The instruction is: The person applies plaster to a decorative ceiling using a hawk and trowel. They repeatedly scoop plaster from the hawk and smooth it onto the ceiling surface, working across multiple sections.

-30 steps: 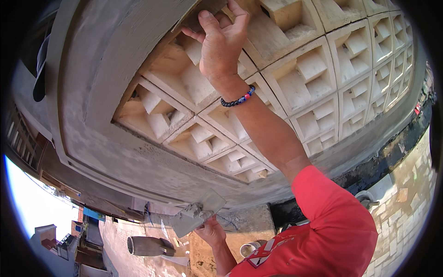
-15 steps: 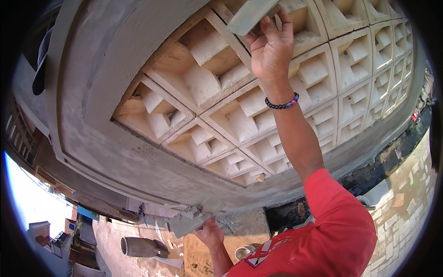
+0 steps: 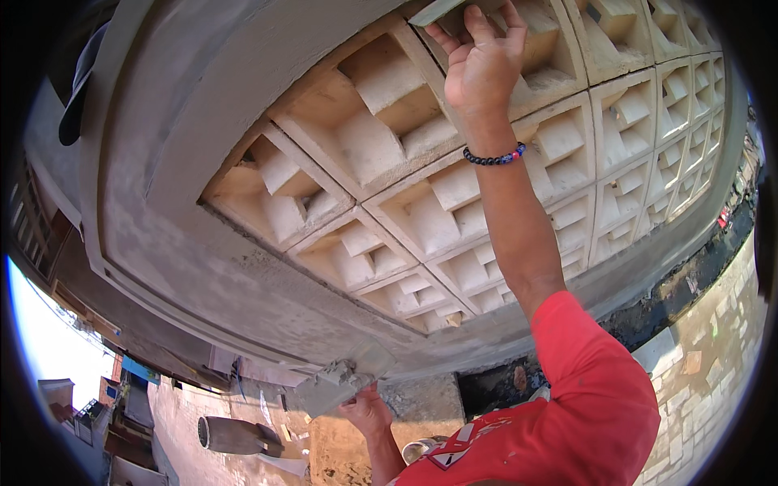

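My right hand (image 3: 482,61) is raised to a wall of pale, deep-celled ventilation blocks (image 3: 381,154) and is shut on a flat grey trowel (image 3: 442,10) pressed at the top edge of the picture. Most of the trowel is cut off by that edge. A dark bead bracelet (image 3: 494,155) sits on that wrist, and a red sleeve (image 3: 592,389) covers the upper arm. Low down, my left hand (image 3: 369,409) grips a flat board (image 3: 344,381) carrying a lump of wet grey mortar, held near the base of the wall.
A smooth grey plastered frame (image 3: 203,162) surrounds the blocks. A dark trench (image 3: 673,292) runs along the foot of the wall, with paving stones (image 3: 713,356) to the right. A grey cylinder (image 3: 235,436) lies on the sandy ground. Buildings (image 3: 81,405) stand at the lower left.
My right hand has travelled to the right and upward across the block wall, now holding the trowel at the top. My left hand with the mortar board has stayed roughly in place.
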`<state>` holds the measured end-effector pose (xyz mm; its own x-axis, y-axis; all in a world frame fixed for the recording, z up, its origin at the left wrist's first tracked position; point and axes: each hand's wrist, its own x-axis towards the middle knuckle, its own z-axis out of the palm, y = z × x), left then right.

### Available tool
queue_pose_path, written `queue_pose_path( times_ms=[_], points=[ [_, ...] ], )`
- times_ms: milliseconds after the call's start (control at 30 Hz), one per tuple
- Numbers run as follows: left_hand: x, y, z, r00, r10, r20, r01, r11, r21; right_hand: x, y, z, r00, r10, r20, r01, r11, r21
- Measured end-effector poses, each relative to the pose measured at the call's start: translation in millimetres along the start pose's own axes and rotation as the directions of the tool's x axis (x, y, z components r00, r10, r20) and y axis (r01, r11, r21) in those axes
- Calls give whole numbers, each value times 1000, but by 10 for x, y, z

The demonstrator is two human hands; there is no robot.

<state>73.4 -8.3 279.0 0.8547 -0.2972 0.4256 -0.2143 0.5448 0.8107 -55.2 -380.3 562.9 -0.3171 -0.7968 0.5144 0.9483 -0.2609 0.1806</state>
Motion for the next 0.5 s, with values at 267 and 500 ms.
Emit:
queue_pose_path(
  times_ms=[267, 500],
  points=[
    [40, 47, -81, 1000, 12, -13, -12, 999, -31, -671, 660, 182, 992, 122, -19, -121, 990, 73],
    [88, 72, -284, 999, 52, 8, -52, 998, -44, -1435, 927, 333, 931, 349, 111, -362, 923, 134]
  ],
)
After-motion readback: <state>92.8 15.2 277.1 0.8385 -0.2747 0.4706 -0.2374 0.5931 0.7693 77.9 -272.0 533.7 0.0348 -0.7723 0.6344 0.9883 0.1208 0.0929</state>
